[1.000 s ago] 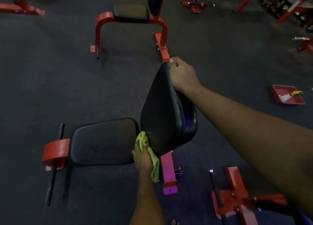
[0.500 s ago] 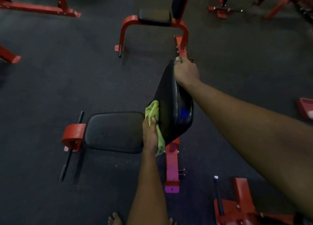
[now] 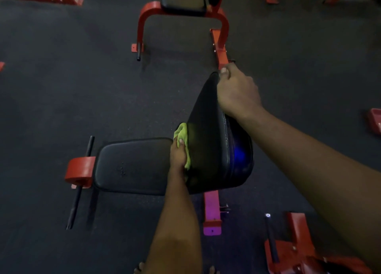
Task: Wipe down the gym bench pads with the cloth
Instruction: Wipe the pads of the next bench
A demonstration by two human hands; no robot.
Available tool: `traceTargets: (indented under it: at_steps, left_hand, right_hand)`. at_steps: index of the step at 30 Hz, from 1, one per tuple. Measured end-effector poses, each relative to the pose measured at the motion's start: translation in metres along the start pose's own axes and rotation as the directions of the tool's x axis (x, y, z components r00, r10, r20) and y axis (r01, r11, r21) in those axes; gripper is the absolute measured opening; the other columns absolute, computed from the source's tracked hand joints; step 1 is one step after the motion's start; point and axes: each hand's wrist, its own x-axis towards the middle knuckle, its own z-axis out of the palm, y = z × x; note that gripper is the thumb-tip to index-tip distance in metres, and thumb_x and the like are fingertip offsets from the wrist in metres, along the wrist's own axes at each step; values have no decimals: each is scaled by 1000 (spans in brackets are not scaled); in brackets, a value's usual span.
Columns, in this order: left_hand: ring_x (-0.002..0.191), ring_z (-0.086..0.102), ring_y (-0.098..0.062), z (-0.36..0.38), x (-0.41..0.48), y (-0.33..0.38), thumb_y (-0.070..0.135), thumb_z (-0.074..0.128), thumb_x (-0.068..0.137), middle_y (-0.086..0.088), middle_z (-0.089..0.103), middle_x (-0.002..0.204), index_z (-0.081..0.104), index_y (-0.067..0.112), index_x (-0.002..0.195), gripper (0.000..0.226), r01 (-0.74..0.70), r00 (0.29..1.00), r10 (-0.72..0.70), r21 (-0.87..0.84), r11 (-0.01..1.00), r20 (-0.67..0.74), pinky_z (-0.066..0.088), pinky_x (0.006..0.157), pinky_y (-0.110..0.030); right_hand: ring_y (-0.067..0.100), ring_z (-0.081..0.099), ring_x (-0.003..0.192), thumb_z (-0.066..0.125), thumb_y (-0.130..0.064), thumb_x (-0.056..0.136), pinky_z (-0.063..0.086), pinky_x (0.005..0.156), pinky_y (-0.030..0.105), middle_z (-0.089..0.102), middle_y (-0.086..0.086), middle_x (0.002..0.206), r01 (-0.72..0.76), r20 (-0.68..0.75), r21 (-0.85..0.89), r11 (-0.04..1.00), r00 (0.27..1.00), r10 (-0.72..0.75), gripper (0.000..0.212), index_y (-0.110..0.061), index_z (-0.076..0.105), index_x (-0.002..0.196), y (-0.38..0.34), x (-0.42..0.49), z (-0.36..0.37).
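A red-framed gym bench stands on the dark floor below me. Its flat black seat pad lies to the left, and its black back pad tilts upright beside it. My left hand holds a yellow-green cloth against the lower left face of the back pad. My right hand grips the top edge of that back pad, fingers curled over it. The cloth is partly hidden under my left hand.
A second red bench with a black pad stands further ahead. Red frame parts lie at the lower right, and a red tray sits at the right edge. More red frames cross the top corners. My toes show at the bottom edge.
My left hand slid the cloth upward along the back pad's face from its lower edge. My right hand kept its hold on the top of the pad.
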Motion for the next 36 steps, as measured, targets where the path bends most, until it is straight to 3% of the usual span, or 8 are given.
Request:
traceTargets:
  at_steps: [5,9,13,17,20,28,33,36]
  left_hand:
    - [132,45,-35,-5,6,-4,43,31,102,-13,47,145,38,26,148,50,147,989,-144,139,979,-30,36,111,-47]
    - [131,47,-25,-22,-61,45,45,30,103,-5,50,145,41,27,147,48,-105,992,115,159,982,-50,37,111,-45]
    - [129,50,-10,-34,-141,123,52,36,98,9,52,141,45,37,141,47,-339,928,339,28,940,-157,41,110,-44]
    - [136,37,-25,-5,-210,203,50,37,95,-1,32,154,41,44,144,49,-571,763,643,398,718,-68,37,110,-42]
    - [141,24,-38,30,-246,202,52,39,94,2,11,164,38,49,143,49,-408,749,661,811,419,36,41,99,-54]
    - [147,17,-37,27,-120,272,53,35,98,-8,12,164,42,41,144,48,-391,895,369,841,374,252,17,118,-49]
    - [146,18,-37,13,-183,224,44,51,94,-2,27,160,58,38,132,39,-553,741,634,737,388,222,18,120,-47]
    - [146,19,-30,0,-188,207,44,51,94,3,26,160,57,42,131,37,-604,743,636,615,506,207,19,120,-43]
  right_hand:
    - [36,56,107,28,-36,107,38,81,38,63,14,117,7,16,31,999,1000,-7,34,-22,55,121,1,1,0]
    - [37,54,114,29,-36,108,39,87,37,61,17,125,-51,37,194,980,998,44,38,-18,57,125,-2,0,-7]
    - [26,59,100,35,-30,108,41,79,30,65,12,109,-188,41,594,782,978,205,34,-14,65,112,26,-15,-8]
    - [19,55,58,27,-31,111,45,50,23,60,8,81,-357,309,798,485,934,179,39,-13,60,121,73,-73,-21]
    - [16,63,47,25,-32,111,51,43,24,66,11,84,-390,341,833,392,921,191,42,-11,61,115,108,-112,-36]
    - [17,63,48,23,-32,111,46,41,24,69,13,85,-434,369,827,357,898,238,43,-10,60,110,143,-154,-44]
    - [23,62,63,29,-24,111,47,48,26,68,15,91,-388,318,828,404,920,231,38,-6,63,109,127,-158,-36]
    - [24,62,69,35,-18,109,47,54,28,67,19,95,-352,263,826,440,931,251,32,-5,65,103,104,-151,-29]
